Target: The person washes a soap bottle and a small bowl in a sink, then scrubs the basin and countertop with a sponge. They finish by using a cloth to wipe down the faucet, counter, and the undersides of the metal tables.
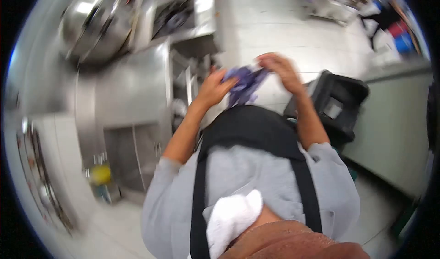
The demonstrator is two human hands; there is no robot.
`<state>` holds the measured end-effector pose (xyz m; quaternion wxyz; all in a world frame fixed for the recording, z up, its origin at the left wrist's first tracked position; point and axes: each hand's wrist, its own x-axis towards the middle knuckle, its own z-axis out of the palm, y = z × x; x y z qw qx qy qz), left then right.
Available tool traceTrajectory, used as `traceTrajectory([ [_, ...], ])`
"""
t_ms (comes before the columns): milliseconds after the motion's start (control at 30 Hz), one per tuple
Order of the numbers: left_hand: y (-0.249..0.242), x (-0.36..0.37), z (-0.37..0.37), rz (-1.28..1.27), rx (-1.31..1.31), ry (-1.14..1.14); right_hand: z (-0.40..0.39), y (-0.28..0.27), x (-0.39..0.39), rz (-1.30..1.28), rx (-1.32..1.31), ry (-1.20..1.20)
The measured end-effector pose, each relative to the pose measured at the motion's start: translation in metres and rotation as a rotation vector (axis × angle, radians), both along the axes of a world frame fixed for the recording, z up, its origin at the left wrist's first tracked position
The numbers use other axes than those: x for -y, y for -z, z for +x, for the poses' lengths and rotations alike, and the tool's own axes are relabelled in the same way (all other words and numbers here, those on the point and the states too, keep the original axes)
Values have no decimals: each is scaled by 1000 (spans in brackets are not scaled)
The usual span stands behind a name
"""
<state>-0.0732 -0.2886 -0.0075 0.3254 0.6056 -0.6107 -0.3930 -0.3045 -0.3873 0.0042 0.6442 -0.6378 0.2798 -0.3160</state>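
Observation:
In front of the black apron [254, 130], my left hand [215, 88] is closed on a soft, crumpled purple cloth-like thing [244, 85]. Blur hides whether it is a cloth or thin gloves. Its upper right end reaches the fingers of my right hand [280, 68], which are bent and appear to pinch it, though motion smears them. The purple thing hangs between both hands, above the floor.
On the left stands a steel counter [130, 89] with a large metal bowl [94, 27] at the back. Beyond it is a steel frame [204, 11] holding dark items. A black bin [339, 103] stands at right beside a grey-green cabinet [394, 126].

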Motion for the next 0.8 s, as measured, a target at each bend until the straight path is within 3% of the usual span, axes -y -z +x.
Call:
traceTrajectory([
  [33, -19, -1, -4, 13, -54, 13, -5, -5, -2, -114, -86, 26],
  [67, -17, 1, -8, -170, 47, 13, 0, -10, -5, -355, -76, 50],
  [100, -16, 5, -14, -241, 71, 64, 7, -13, -9, -402, -117, -14],
  [200, -37, 5, -33, -277, 207, 206, 24, -24, -24, -178, -175, -346],
  [233, -33, 3, -37, -234, 50, 148, 24, -7, -19, -84, -165, -373],
  [333, -37, -5, -33, -257, 38, 80, 21, -2, -17, 99, -588, -493],
  [367, -38, -9, -32, -238, -32, 56, 20, 9, -14, 39, -721, -526],
  [467, -32, -13, -30, -201, -25, -96, 17, 64, -10, -69, -637, -480],
  [500, -29, -11, -27, -107, -45, -89, 16, 97, -3, 21, -649, -477],
  [633, -28, -14, -35, 190, -419, 25, 31, 120, -12, 757, -172, -118],
  [733, 3, -21, -28, 238, -204, 281, 33, 147, -13, 1142, 96, 98],
  [800, 20, -32, -17, 310, -144, 102, 30, 174, -9, 1190, 424, -103],
])
